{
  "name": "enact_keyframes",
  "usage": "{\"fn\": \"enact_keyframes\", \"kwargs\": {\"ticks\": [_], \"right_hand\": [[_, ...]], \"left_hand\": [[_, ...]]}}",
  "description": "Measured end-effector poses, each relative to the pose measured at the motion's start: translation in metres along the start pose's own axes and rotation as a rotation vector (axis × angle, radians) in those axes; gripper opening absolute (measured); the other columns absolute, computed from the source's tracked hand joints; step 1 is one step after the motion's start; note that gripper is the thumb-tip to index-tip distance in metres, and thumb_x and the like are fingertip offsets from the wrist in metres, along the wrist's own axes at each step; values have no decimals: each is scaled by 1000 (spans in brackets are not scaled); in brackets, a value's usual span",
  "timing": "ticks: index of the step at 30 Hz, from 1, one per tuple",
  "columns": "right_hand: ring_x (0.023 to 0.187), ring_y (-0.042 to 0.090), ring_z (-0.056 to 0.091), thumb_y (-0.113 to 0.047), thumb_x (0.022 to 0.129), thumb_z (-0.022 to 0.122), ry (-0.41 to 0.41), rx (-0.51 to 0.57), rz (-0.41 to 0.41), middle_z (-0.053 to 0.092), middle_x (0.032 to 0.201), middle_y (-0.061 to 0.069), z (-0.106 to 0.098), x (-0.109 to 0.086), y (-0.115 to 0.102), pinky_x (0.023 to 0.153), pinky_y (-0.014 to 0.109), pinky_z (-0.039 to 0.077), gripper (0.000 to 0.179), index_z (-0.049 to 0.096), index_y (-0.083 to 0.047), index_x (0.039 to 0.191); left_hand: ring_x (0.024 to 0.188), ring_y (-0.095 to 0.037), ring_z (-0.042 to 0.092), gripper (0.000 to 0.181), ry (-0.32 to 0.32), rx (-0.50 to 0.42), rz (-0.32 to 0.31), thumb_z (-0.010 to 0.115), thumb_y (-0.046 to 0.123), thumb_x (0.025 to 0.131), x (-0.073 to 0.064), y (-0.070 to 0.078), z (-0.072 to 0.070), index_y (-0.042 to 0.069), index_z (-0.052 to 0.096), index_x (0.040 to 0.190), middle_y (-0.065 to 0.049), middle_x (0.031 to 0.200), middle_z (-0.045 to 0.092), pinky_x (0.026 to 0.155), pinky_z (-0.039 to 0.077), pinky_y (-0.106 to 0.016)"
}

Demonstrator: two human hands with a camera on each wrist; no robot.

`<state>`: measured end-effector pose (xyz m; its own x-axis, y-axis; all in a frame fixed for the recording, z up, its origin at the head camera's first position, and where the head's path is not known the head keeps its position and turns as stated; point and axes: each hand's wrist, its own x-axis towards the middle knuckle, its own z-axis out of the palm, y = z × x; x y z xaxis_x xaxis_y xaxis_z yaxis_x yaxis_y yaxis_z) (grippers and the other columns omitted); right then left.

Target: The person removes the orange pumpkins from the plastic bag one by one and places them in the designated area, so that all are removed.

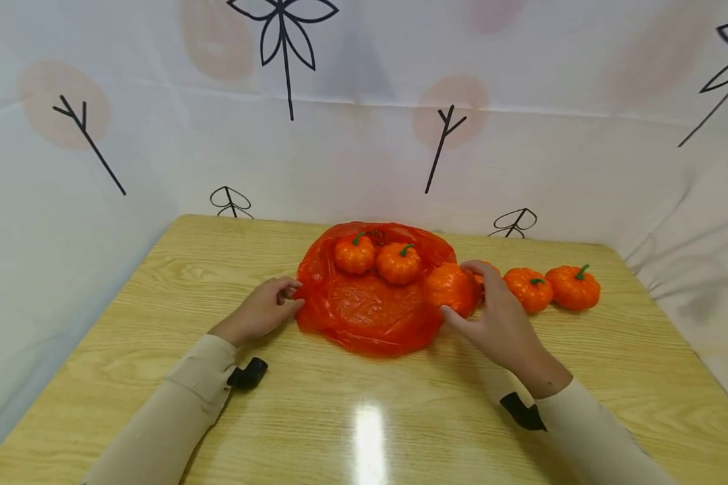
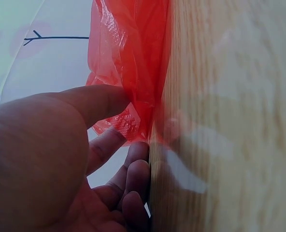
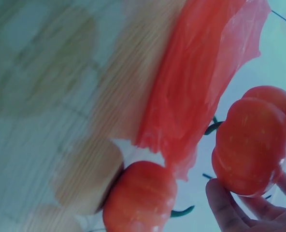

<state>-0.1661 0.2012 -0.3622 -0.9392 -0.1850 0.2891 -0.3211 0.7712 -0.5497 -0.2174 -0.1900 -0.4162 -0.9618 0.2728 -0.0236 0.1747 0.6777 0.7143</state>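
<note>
A red plastic bag (image 1: 370, 323) lies spread open on the table, its rim rolled wide. Inside it, toward the back, sit two small orange pumpkins with green stems, a left pumpkin (image 1: 354, 256) and a right pumpkin (image 1: 398, 264). My left hand (image 1: 263, 310) holds the bag's left edge between thumb and fingers, as the bag (image 2: 128, 53) in the left wrist view shows. Over the bag's right rim, my right hand (image 1: 497, 323) grips another pumpkin (image 1: 451, 288). That held pumpkin (image 3: 251, 140) is off the table in the right wrist view, its stem pointing toward the bag.
Right of the bag, several pumpkins stand in a row: a middle pumpkin (image 1: 528, 291), an end pumpkin (image 1: 573, 288) and one mostly hidden behind my right hand. The wooden table (image 1: 315, 417) meets a white patterned cloth (image 1: 352, 162) at its back and sides.
</note>
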Motion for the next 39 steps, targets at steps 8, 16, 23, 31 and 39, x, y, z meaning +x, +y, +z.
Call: {"fn": "enact_keyframes", "kwargs": {"ticks": [8, 16, 23, 31, 39], "right_hand": [[106, 36, 56, -38, 91, 71, -6, -54, 1, 44, 136, 21, -9, -9, 11, 79, 53, 52, 76, 32, -25, 155], [101, 42, 59, -34, 90, 71, -7, -87, 22, 41, 131, 24, -15, -15, 18, 75, 56, 54, 71, 38, -25, 152], [96, 30, 52, -32, 88, 74, -10, -87, 11, 43, 133, 21, -18, -21, 25, 75, 41, 45, 71, 38, -8, 145], [97, 28, 52, -28, 86, 75, -58, -81, 0, 45, 130, 20, -20, -25, 32, 78, 40, 47, 73, 39, -4, 144], [104, 33, 55, -25, 85, 78, -76, -45, -2, 44, 130, 22, -20, -28, 39, 84, 50, 50, 72, 41, -5, 142]], "left_hand": [[89, -22, 50, 36, -3, 7, 7, 65, 19, 97, 0, -2, 0, 0, 61, 127, -12, 106, 59, 81, 43, -33], [87, -22, 51, 34, 0, 7, 7, 64, 18, 97, 0, 0, 0, 1, 61, 127, -12, 105, 59, 80, 43, -33], [90, -23, 52, 33, 1, 12, 14, 64, 18, 98, 0, 3, 0, 0, 61, 126, -13, 106, 60, 82, 44, -34], [91, -23, 53, 33, 7, 18, 21, 64, 18, 98, -1, 3, 0, 0, 62, 125, -14, 106, 61, 84, 45, -35], [92, -24, 54, 33, 13, 24, 14, 64, 19, 98, 0, 1, 2, 1, 62, 125, -14, 108, 62, 85, 46, -35]]}}
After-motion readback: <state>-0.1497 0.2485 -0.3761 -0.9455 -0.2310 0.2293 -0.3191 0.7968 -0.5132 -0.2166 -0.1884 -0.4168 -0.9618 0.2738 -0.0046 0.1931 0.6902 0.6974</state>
